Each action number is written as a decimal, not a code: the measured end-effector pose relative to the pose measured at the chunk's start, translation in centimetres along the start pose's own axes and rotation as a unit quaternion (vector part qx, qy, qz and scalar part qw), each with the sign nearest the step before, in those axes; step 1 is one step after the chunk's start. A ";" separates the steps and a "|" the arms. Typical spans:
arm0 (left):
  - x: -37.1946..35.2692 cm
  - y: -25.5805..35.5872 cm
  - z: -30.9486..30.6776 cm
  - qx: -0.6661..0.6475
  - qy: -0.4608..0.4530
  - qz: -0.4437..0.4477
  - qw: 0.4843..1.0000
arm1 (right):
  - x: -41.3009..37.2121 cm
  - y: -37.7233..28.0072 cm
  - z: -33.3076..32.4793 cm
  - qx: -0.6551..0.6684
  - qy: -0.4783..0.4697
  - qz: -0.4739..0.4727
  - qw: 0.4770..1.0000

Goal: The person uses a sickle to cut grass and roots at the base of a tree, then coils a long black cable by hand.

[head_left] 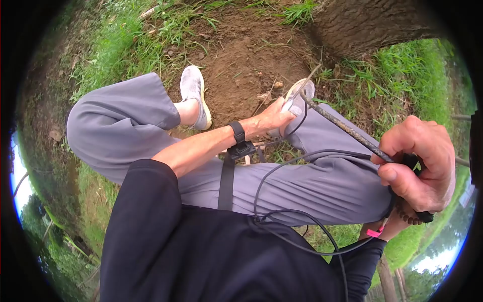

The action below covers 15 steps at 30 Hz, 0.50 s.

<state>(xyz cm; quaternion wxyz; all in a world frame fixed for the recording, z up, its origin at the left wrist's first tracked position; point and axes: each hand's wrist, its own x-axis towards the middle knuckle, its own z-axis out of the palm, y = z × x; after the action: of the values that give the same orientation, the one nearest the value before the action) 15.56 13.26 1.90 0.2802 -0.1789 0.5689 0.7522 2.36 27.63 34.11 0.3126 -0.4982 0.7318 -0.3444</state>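
Observation:
Raised at the right, my right hand (pixel 422 163) is closed, with thumb and fingers pinching one end of a thin dark stick (pixel 347 128). The stick slants up and left towards my left hand (pixel 275 118), ending close by it. My left hand is closed low between my legs, near my shoe. A slim, pale, pointed piece (pixel 308 79) juts up from its fingers towards the tree; I cannot tell what it is. My left wrist wears a black strap with a small device (pixel 242 149). A beaded bracelet (pixel 408 215) circles my right wrist.
Black cables (pixel 261 181) loop across my lap and grey trousers (pixel 327 194). My light shoes (pixel 192 85) rest on bare brown soil (pixel 241 60). A tree trunk (pixel 372 22) rises at the top right, and grass (pixel 412 70) grows on both sides.

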 end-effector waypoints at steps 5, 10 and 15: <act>1.0 -0.3 0.9 -0.075 -0.046 -0.018 0.996 | 0.4 -0.1 0.4 0.029 0.033 0.027 0.999; 1.9 -1.7 -0.7 0.049 -0.017 -0.034 0.998 | 0.4 -0.1 0.8 0.046 0.048 0.055 0.996; 2.4 -2.0 -1.6 0.112 -0.022 -0.018 0.993 | 0.4 -0.1 0.7 0.043 0.043 0.057 0.997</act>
<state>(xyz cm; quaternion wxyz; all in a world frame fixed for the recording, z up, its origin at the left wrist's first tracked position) 14.87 12.66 -1.50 0.3247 -0.1402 0.6399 0.6823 2.85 27.04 33.75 0.3206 -0.4265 0.7565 -0.3782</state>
